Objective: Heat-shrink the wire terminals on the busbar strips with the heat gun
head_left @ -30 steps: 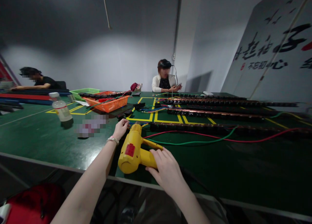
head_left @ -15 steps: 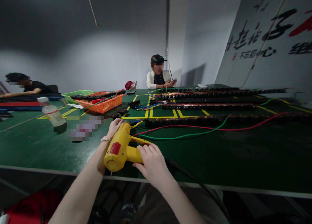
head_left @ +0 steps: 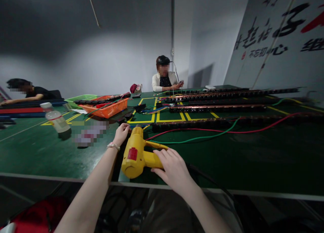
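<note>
My right hand point(head_left: 173, 165) is wrapped round the handle of a yellow heat gun point(head_left: 133, 157), which has a red label on its body. The gun's nozzle points away from me, toward the wires at the near end of a long black strip point(head_left: 187, 125). Left of the nozzle, my left hand point(head_left: 122, 133) is closed in a pinch; what its fingers hold is too small and dark to make out. From that spot a red wire point(head_left: 202, 129) and a green wire point(head_left: 197, 139) run off to the right across the green table point(head_left: 227, 165).
An orange basket point(head_left: 113, 108) holding black parts stands beyond my left hand, with a green basket point(head_left: 82, 98) behind it. A bottle point(head_left: 57, 121) is at the left. More black strips point(head_left: 217, 108) lie farther back. Two people sit across the table point(head_left: 165, 79).
The heat gun has shifted to the right with my right hand, opening a gap between it and my left forearm. My left hand stays near the wire ends.
</note>
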Demonstrator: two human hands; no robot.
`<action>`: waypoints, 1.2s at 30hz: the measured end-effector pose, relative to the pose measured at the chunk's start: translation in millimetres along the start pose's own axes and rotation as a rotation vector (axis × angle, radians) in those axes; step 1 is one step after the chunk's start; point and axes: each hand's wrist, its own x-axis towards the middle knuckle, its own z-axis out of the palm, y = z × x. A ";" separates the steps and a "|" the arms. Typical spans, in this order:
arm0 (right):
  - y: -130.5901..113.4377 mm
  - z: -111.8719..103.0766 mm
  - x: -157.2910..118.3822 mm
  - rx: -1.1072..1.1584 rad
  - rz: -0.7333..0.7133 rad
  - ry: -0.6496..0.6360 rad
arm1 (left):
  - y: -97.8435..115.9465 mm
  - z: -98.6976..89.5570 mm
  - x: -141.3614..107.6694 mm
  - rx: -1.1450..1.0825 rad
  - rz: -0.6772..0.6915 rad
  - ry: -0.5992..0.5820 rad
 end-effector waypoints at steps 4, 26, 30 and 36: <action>9.4 -6.3 -9.4 -0.023 0.025 0.008 | -1.6 1.4 0.6 -0.049 0.018 -0.004; -6.5 -3.1 -3.4 -0.017 0.008 -0.075 | -10.3 2.9 9.0 -0.029 -0.004 -0.030; -15.6 4.5 6.2 -0.017 -0.018 -0.093 | -10.1 -1.0 9.9 0.036 0.021 -0.033; -25.4 16.9 14.8 -0.018 -0.040 -0.090 | -18.6 -6.4 16.7 -0.006 0.000 -0.093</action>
